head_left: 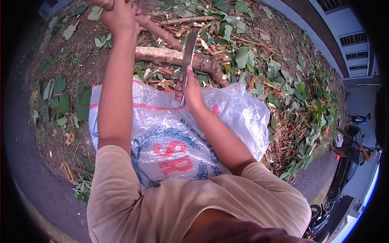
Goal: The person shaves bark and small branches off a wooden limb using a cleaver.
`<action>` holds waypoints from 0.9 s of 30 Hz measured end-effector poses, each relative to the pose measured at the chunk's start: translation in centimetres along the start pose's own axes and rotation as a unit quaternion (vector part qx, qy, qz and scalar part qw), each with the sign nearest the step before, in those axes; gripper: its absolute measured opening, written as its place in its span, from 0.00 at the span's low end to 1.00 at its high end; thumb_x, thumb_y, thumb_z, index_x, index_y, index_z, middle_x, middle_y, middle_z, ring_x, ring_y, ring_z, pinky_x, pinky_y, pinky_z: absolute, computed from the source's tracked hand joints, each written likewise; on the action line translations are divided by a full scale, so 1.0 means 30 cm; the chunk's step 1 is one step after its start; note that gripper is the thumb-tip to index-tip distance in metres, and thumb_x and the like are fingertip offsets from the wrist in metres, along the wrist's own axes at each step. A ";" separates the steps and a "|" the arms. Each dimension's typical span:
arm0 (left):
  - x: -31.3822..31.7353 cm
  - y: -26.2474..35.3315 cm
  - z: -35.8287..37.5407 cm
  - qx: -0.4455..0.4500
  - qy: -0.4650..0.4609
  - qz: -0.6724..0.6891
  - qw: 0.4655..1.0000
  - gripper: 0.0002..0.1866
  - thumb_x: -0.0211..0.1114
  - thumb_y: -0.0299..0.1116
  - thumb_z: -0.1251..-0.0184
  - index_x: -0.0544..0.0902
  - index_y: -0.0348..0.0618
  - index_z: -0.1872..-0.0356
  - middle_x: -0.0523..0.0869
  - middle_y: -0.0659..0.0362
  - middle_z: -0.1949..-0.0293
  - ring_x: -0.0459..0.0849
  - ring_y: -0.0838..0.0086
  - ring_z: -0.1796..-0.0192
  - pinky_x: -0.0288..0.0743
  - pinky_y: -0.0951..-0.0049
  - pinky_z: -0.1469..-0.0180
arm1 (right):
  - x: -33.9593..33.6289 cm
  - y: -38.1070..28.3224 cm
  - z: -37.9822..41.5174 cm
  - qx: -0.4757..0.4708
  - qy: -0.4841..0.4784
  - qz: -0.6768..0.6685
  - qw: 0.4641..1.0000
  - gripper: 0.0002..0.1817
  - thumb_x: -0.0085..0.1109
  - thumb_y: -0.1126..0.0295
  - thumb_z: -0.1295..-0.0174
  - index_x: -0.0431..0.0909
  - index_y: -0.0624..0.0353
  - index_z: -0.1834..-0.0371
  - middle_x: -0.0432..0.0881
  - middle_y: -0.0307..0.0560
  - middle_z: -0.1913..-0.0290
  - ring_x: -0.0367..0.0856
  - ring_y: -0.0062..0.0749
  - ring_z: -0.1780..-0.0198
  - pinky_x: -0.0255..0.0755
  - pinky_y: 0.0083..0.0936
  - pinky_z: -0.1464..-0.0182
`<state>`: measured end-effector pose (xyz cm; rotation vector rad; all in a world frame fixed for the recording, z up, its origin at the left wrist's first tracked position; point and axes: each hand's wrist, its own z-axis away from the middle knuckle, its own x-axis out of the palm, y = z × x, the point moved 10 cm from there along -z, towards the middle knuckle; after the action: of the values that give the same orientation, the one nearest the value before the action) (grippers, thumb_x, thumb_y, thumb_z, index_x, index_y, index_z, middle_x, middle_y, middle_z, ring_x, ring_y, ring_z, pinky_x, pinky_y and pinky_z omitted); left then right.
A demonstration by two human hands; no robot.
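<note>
My left hand (119, 19) is closed around a thick brown branch (158, 33) at the top left, which slants down to the right towards a log. In my right hand (191, 90), the fingers wrap the handle of a machete (189, 47), its broad blade pointing up. Behind the blade, as I see it, lies the thick log (156, 55), its bark partly stripped to pale wood. A white woven plastic sack (162, 135) with red and blue print is spread between my arms, below the log.
Cut leaves (243, 56), twigs and wood chips (279, 133) litter the ground around the log. A paved strip (30, 162) runs along the left. At the far right are a person (356, 153), another person (358, 118) and a dark car (340, 178). A building (348, 36) stands at the upper right.
</note>
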<state>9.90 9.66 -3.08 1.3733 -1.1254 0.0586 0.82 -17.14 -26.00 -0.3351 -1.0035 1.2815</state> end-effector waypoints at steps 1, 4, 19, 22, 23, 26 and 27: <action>-0.007 -0.003 0.005 -0.014 0.001 0.017 1.000 0.21 0.74 0.46 0.27 0.70 0.55 0.73 0.64 0.71 0.82 0.63 0.82 0.85 0.59 0.77 0.82 | 0.034 -0.043 0.046 0.013 -0.009 -0.056 0.998 0.29 0.44 0.33 0.22 0.66 0.48 0.63 0.59 0.32 0.80 0.57 0.20 0.83 0.52 0.22 0.80; 0.025 0.049 0.036 -0.012 0.007 -0.014 1.000 0.21 0.74 0.46 0.27 0.70 0.55 0.73 0.63 0.71 0.82 0.61 0.81 0.86 0.59 0.77 0.82 | 0.027 -0.094 0.030 0.016 -0.037 -0.067 0.997 0.29 0.43 0.33 0.22 0.66 0.48 0.63 0.59 0.32 0.81 0.57 0.18 0.83 0.51 0.20 0.81; 0.065 0.079 0.083 0.021 0.012 -0.048 0.999 0.20 0.74 0.47 0.26 0.74 0.52 0.73 0.66 0.72 0.82 0.65 0.82 0.85 0.59 0.76 0.82 | 0.027 -0.076 0.006 -0.144 -0.022 0.063 0.987 0.31 0.43 0.31 0.23 0.64 0.51 0.61 0.62 0.36 0.77 0.58 0.24 0.81 0.58 0.24 0.76; 0.046 0.066 0.078 0.024 0.019 -0.050 0.998 0.20 0.74 0.46 0.26 0.74 0.52 0.72 0.66 0.72 0.82 0.64 0.82 0.85 0.60 0.76 0.82 | 0.021 -0.026 -0.028 -0.015 -0.014 0.033 0.999 0.29 0.44 0.33 0.22 0.66 0.50 0.63 0.61 0.34 0.79 0.58 0.22 0.81 0.55 0.24 0.78; 0.041 0.061 0.085 0.021 0.031 -0.056 0.998 0.20 0.73 0.46 0.26 0.73 0.53 0.72 0.65 0.72 0.82 0.64 0.82 0.85 0.60 0.76 0.82 | 0.016 -0.036 -0.026 -0.013 -0.016 0.034 0.999 0.29 0.44 0.33 0.22 0.66 0.50 0.63 0.61 0.34 0.79 0.58 0.22 0.81 0.55 0.24 0.78; 0.063 0.081 0.092 0.023 0.009 -0.060 0.998 0.19 0.73 0.45 0.26 0.73 0.53 0.72 0.65 0.72 0.82 0.65 0.82 0.85 0.60 0.75 0.82 | 0.014 -0.077 -0.008 0.015 -0.022 -0.016 1.000 0.28 0.45 0.33 0.22 0.67 0.48 0.62 0.62 0.33 0.79 0.57 0.19 0.83 0.53 0.22 0.80; 0.057 0.080 0.093 0.011 0.022 -0.076 0.997 0.20 0.73 0.45 0.25 0.72 0.53 0.73 0.66 0.71 0.83 0.66 0.82 0.85 0.61 0.75 0.82 | 0.023 -0.096 0.000 0.015 -0.030 -0.038 0.999 0.28 0.45 0.33 0.22 0.67 0.48 0.63 0.61 0.33 0.80 0.58 0.19 0.83 0.53 0.22 0.80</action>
<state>7.64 7.20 -0.77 1.4676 -0.9833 -0.0089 2.61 -17.42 -23.65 -0.2342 -1.0381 1.2420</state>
